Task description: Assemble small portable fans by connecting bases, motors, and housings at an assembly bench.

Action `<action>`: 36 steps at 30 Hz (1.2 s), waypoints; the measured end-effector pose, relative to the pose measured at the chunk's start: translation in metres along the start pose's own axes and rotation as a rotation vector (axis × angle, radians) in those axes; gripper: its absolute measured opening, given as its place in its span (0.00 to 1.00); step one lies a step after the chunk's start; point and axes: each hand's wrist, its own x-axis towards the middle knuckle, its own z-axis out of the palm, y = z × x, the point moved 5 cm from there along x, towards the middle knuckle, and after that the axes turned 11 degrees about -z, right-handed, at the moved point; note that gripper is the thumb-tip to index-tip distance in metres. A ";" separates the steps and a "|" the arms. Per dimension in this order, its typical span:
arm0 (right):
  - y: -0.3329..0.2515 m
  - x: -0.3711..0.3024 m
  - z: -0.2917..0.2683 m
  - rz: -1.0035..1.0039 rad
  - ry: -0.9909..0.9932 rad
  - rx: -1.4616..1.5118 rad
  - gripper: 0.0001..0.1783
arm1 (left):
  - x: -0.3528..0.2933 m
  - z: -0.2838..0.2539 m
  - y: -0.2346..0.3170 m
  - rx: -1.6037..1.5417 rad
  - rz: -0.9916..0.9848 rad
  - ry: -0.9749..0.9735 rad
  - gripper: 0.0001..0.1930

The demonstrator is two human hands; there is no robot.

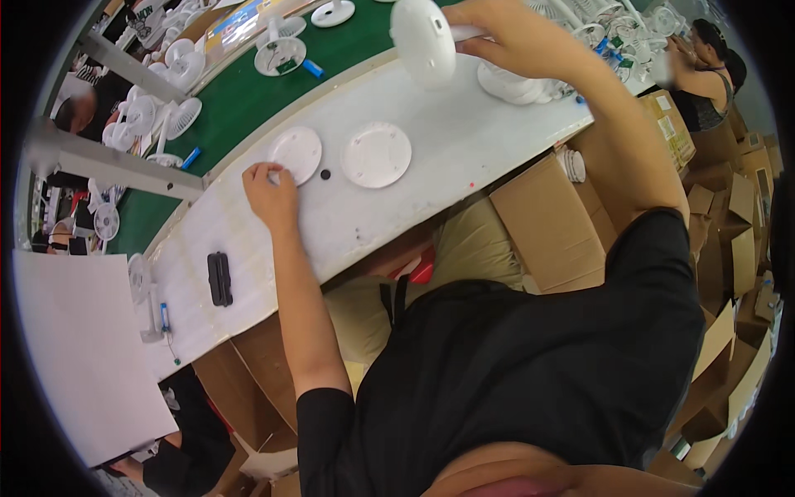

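Note:
My right hand (517, 35) is raised above the far side of the bench, closed round the narrow stem of a white desk-fan part. The round base (424, 43) of that part faces left, tilted on edge. My left hand (272, 192) rests low over the bench, its fingers bent and pressed on the left edge of a white round base cover (300, 156). A second white round cover (377, 155) lies flat just to the right, apart from the first. Between the two sits a small black disc (325, 175).
A black elongated case (219, 279) lies at the bench's left. Beyond the bench, a green conveyor (240, 108) carries white fan parts and a blue cylinder (313, 69). More fan parts pile up at the far right. Cardboard boxes (551, 228) stand below the near edge. Other people work nearby.

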 end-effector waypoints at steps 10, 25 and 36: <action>-0.187 0.021 -0.062 -0.444 -0.237 -0.280 0.02 | 0.026 0.014 0.037 -0.132 -0.153 -0.008 0.03; -0.152 -0.005 -0.006 -0.629 0.305 -0.386 0.20 | -0.046 -0.068 -0.044 0.054 -0.177 -0.192 0.08; -0.135 0.155 0.102 -0.154 0.463 -0.387 0.14 | -0.129 -0.108 -0.049 -0.639 -0.396 0.036 0.11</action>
